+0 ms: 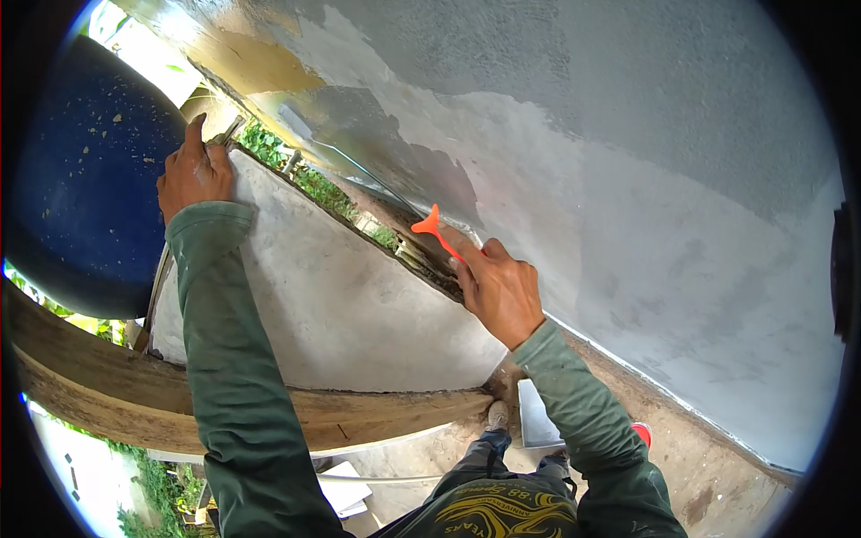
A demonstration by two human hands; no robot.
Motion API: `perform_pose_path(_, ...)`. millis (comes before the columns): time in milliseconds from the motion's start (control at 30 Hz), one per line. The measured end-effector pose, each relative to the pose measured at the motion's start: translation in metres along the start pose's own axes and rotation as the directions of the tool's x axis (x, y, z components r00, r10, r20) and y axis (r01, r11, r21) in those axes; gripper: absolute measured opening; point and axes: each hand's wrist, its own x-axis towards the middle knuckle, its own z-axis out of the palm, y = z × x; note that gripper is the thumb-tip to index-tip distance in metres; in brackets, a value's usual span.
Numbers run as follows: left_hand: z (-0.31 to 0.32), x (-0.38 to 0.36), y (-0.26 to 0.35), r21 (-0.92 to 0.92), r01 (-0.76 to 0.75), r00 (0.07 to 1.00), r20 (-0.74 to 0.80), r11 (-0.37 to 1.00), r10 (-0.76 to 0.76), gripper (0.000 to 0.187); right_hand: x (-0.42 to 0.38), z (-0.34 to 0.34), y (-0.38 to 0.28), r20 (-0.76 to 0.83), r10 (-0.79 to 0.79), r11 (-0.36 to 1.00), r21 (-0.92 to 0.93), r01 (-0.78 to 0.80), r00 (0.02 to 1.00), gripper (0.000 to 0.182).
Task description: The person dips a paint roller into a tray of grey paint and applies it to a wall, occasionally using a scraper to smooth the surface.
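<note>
My right hand (pixel 504 289) is closed around the orange handle of a small paint roller (pixel 431 226). Its thin metal rod runs up and left to a pale roller head (pixel 294 122), which lies at the grey painted wall (pixel 646 206), near a yellowish patch. My left hand (pixel 197 172) rests at the upper corner of a whitish plastered panel (pixel 332 287), fingers apart, beside a large blue barrel (pixel 90 170). Part of the left palm and some fingertips are hidden.
A narrow gap with green plants (pixel 323 190) separates panel and wall. A curved wooden beam (pixel 350 417) crosses below the panel. On the floor (pixel 700 457) near my feet stands a light tray-like container (pixel 535 417). White sheets (pixel 343 489) lie lower left.
</note>
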Motion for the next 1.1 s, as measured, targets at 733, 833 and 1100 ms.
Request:
perform_pose_path(733,-0.008,-0.002,0.006,0.021,0.034,0.999,0.042,0.999,-0.035,0.048,-0.132,-0.142,0.002,0.045,0.123,0.992,-0.041,-0.121,0.991,0.056)
perform_pose_path(833,0.0,0.001,0.001,0.032,0.019,0.999,0.032,0.999,-0.02,0.048,-0.15,-0.164,-0.001,0.046,0.158,0.987,-0.016,-0.158,0.986,0.047)
perform_pose_path(1100,0.007,0.003,-0.003,0.031,0.013,1.0,0.009,0.999,-0.014,0.047,-0.2,-0.219,-0.013,0.083,0.293,0.956,-0.015,-0.293,0.952,0.043)
